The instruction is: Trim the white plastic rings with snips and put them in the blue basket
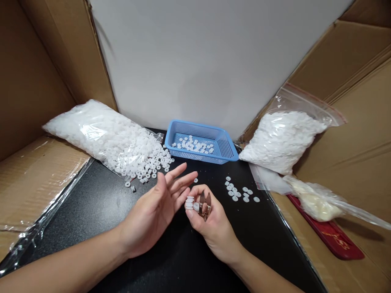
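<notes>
My left hand (152, 211) is open, palm up with its fingers spread and nothing in it, beside my right hand. My right hand (210, 228) is closed around a small metal clip-like tool (205, 203) and a short stack of white plastic rings (190, 202). One more white ring (196, 206) sits between the stack and the tool. Several loose white rings (234, 191) lie on the black table (256, 240) to the right of my right hand. Behind both hands stands a blue basket (201, 156) with several small white pieces inside.
A clear bag of white rings (104, 134) spills onto the table at the left. At the right lean a bag of white material (277, 140) and a smaller yellowish bag (320, 203) over a red case (339, 240). Cardboard walls (363, 142) flank the table.
</notes>
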The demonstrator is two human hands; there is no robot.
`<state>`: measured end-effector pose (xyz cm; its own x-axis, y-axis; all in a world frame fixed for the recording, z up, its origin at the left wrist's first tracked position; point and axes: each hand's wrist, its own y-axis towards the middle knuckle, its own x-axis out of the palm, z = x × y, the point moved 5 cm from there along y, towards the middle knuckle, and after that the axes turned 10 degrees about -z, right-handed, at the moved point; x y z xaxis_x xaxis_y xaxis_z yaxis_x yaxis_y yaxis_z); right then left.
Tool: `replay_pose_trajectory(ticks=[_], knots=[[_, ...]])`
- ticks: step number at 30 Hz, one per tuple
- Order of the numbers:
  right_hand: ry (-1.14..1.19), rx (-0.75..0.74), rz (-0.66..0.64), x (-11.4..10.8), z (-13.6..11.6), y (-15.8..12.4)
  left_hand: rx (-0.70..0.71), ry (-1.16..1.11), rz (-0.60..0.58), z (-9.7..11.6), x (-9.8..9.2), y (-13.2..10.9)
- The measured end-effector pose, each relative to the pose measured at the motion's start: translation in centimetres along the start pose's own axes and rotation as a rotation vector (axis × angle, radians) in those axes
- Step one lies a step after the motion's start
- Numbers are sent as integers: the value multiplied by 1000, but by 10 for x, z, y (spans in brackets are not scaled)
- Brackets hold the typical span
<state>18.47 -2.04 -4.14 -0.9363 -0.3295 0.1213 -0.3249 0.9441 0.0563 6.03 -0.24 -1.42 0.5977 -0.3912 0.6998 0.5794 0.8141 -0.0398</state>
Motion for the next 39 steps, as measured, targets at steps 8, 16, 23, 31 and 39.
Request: replay_pose_trajectory(ticks=[8, 16, 23, 31, 39], knots=[[166, 38, -28, -4, 4, -1, 35, 582, 164, 15, -26, 10], [-147, 7, -52, 3, -5, -6, -120, 616, -8, 2, -4, 2], [-85, 35, -69, 0, -6, -7, -199, 445, -134, 2, -6, 7], [86, 12, -119, -2, -4, -9, -185, 381, -165, 4, -1, 6], [113, -13, -151, 2, -6, -7, -172, 586, -106, 2, -8, 6]])
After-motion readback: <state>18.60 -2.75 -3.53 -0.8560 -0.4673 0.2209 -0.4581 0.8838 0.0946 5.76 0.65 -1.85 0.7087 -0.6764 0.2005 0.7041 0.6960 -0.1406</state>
